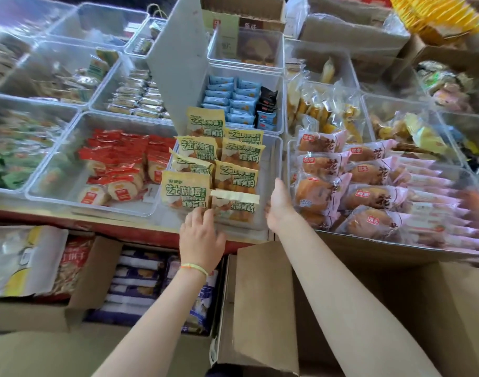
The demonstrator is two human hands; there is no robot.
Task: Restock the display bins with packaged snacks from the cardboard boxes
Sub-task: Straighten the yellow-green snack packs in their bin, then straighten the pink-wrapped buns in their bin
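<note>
A clear display bin (271,170) at the shelf's front middle holds several yellow-and-green snack packs (235,176) standing in two rows. My left hand (201,238) is at the bin's front, its bent fingertips touching the lower edge of the front packs. My right hand (278,206) lies with straight fingers against the bin's right wall and holds nothing. Below the shelf, an open cardboard box (94,270) contains purple-and-white packs (136,281). Under my right arm is a second open cardboard box (260,300); its inside is hidden.
Left of the bin is one with red round-cracker packs (118,170); to the right are pink bread packs (369,197). Blue packs (230,99) fill the bin behind. A grey divider board (178,63) leans upright. More bins and cartons crowd the back.
</note>
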